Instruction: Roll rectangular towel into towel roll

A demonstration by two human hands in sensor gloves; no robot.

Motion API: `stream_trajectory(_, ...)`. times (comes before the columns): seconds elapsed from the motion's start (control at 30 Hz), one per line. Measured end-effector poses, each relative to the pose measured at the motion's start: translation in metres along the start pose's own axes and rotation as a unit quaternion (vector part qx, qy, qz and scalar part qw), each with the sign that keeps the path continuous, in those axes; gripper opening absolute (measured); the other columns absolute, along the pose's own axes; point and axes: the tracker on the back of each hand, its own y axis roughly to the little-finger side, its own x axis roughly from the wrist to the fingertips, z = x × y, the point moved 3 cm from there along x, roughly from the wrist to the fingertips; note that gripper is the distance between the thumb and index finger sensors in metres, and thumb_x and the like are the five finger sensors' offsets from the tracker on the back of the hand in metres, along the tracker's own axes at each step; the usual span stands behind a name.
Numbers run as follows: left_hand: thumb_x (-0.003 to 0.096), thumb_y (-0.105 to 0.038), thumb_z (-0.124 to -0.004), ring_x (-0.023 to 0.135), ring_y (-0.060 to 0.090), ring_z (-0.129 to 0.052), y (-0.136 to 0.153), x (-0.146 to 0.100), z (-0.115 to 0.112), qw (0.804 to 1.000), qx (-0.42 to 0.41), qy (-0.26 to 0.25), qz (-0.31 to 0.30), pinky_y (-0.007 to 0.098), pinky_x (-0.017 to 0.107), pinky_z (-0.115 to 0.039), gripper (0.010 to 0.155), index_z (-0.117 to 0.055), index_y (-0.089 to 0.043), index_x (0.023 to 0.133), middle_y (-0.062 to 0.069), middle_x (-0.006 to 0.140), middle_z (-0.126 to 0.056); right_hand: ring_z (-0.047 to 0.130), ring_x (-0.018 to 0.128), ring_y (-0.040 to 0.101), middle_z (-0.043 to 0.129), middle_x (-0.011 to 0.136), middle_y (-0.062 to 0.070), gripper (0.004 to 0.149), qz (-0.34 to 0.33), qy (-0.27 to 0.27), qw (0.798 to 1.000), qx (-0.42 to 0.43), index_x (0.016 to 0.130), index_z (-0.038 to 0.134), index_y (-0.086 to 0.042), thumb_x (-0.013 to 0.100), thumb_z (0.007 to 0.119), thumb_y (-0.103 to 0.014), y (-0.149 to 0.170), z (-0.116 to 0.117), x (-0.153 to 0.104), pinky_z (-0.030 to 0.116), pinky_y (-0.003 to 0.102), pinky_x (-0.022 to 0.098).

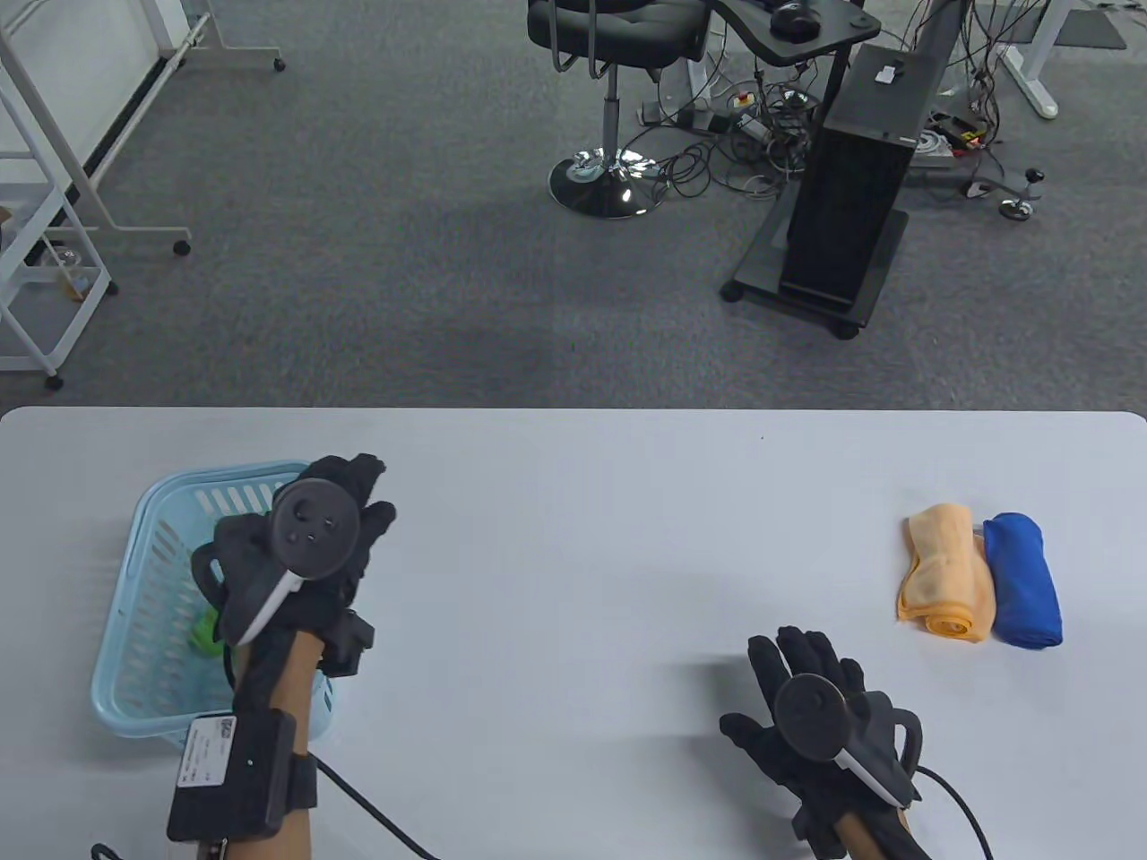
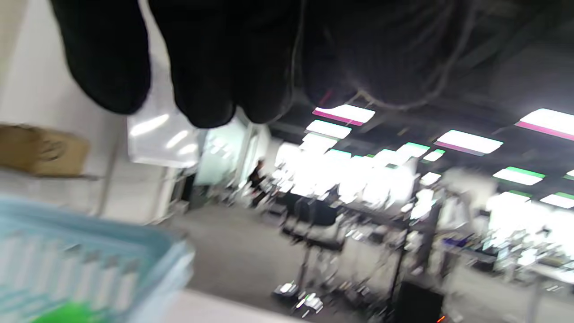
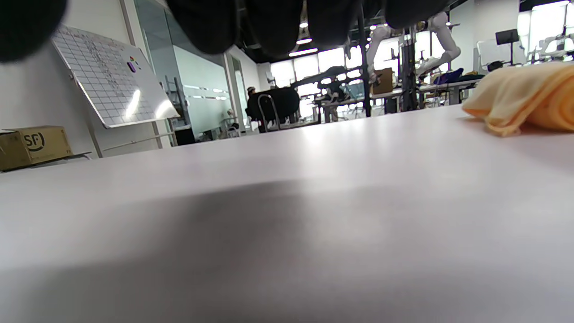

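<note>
My left hand [image 1: 327,528] hovers over the blue basket [image 1: 161,573], fingers loose, holding nothing. My right hand [image 1: 806,708] lies flat on the desk [image 1: 573,537], fingers spread. An orange towel roll [image 1: 948,573] touches a blue towel roll [image 1: 1023,580] at far right.

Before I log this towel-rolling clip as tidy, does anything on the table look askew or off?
Mostly tidy. The orange towel roll looks loose, its far end flaring open, while the blue towel roll touching it is compact. The left hand hovers over the basket; the right hand holds nothing.
</note>
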Motion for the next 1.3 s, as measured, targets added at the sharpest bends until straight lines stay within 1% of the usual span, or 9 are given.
stream_trajectory(0.33, 0.0342, -0.042, -0.088, 0.088, 0.035, -0.093, 0.091, 0.042, -0.07, 0.977, 0.055, 0.155, 0.137, 0.052, 0.063, -0.076, 0.067, -0.08, -0.026, 0.099, 0.01, 0.099, -0.09, 0.044, 0.101, 0.039, 0.043, 0.107, 0.013, 0.091, 0.018, -0.042, 0.999, -0.016, 0.103, 0.051, -0.022, 0.025, 0.072, -0.065, 0.009, 0.012, 0.004, 0.042, 0.068, 0.069)
stream_trajectory(0.47, 0.0348, -0.041, -0.087, 0.089, 0.036, -0.092, 0.106, 0.051, -0.102, 0.965, 0.058, 0.199, 0.16, 0.052, 0.063, -0.076, 0.068, -0.078, -0.024, 0.1, 0.013, 0.1, -0.088, 0.043, 0.101, 0.039, 0.042, 0.107, 0.013, 0.091, 0.022, -0.055, 0.998, -0.019, 0.103, 0.05, -0.022, 0.025, 0.072, -0.064, 0.009, 0.017, 0.005, 0.041, 0.068, 0.069)
stream_trajectory(0.7, 0.0344, -0.044, -0.087, 0.105, 0.04, -0.065, 0.133, 0.06, -0.154, 0.915, 0.088, 0.311, 0.241, 0.056, 0.071, -0.06, 0.087, -0.051, -0.018, 0.11, 0.017, 0.114, -0.059, 0.041, 0.102, 0.039, 0.041, 0.107, 0.013, 0.092, 0.036, -0.094, 0.994, -0.03, 0.104, 0.047, -0.021, 0.026, 0.071, -0.064, 0.013, 0.027, 0.007, 0.04, 0.068, 0.069)
stream_trajectory(0.8, 0.0363, -0.044, -0.087, 0.107, 0.041, -0.059, 0.143, 0.056, -0.178, 0.877, 0.063, 0.389, 0.274, 0.058, 0.072, -0.057, 0.093, -0.037, -0.021, 0.112, 0.014, 0.117, -0.05, 0.04, 0.102, 0.039, 0.041, 0.107, 0.013, 0.091, 0.041, -0.102, 0.993, -0.04, 0.104, 0.047, -0.021, 0.026, 0.071, -0.064, 0.015, 0.03, 0.009, 0.039, 0.068, 0.069)
stream_trajectory(0.87, 0.037, -0.041, -0.088, 0.104, 0.037, -0.062, 0.145, 0.056, -0.184, 0.87, 0.112, 0.382, 0.29, 0.059, 0.074, -0.052, 0.093, -0.035, -0.024, 0.112, 0.014, 0.111, -0.056, 0.039, 0.102, 0.039, 0.04, 0.107, 0.013, 0.092, 0.043, -0.106, 0.992, -0.045, 0.104, 0.046, -0.021, 0.026, 0.071, -0.064, 0.016, 0.031, 0.01, 0.039, 0.068, 0.069)
stream_trajectory(0.93, 0.0379, -0.037, -0.088, 0.078, 0.025, -0.09, 0.142, 0.059, -0.183, 0.873, 0.178, 0.362, 0.274, 0.054, 0.07, -0.066, 0.078, -0.056, -0.027, 0.108, 0.006, 0.086, -0.084, 0.039, 0.102, 0.04, 0.039, 0.107, 0.014, 0.092, 0.045, -0.11, 0.992, -0.045, 0.104, 0.046, -0.021, 0.027, 0.071, -0.064, 0.017, 0.031, 0.01, 0.039, 0.068, 0.069)
stream_trajectory(1.0, 0.0381, -0.035, -0.088, 0.064, 0.024, -0.096, 0.136, 0.059, -0.177, 0.886, 0.174, 0.341, 0.261, 0.054, 0.064, -0.073, 0.069, -0.068, -0.022, 0.103, 0.007, 0.074, -0.091, 0.038, 0.102, 0.04, 0.039, 0.107, 0.014, 0.092, 0.047, -0.113, 0.992, -0.045, 0.104, 0.045, -0.021, 0.027, 0.071, -0.064, 0.017, 0.031, 0.009, 0.038, 0.068, 0.069)
stream_trajectory(1.23, 0.039, -0.031, -0.088, 0.058, 0.026, -0.097, 0.111, 0.053, -0.115, 0.905, 0.171, 0.288, 0.263, 0.055, 0.06, -0.074, 0.051, -0.085, -0.023, 0.09, 0.008, 0.067, -0.093, 0.037, 0.102, 0.04, 0.037, 0.108, 0.014, 0.092, 0.051, -0.118, 0.991, -0.042, 0.104, 0.044, -0.021, 0.027, 0.07, -0.064, 0.019, 0.03, 0.009, 0.038, 0.068, 0.069)
stream_trajectory(1.3, 0.039, -0.031, -0.088, 0.058, 0.026, -0.098, 0.098, 0.049, -0.084, 0.923, 0.161, 0.234, 0.26, 0.055, 0.06, -0.074, 0.049, -0.088, -0.023, 0.088, 0.008, 0.066, -0.094, 0.037, 0.102, 0.04, 0.037, 0.108, 0.014, 0.092, 0.048, -0.117, 0.991, -0.038, 0.104, 0.044, -0.021, 0.027, 0.07, -0.064, 0.018, 0.028, 0.008, 0.038, 0.068, 0.069)
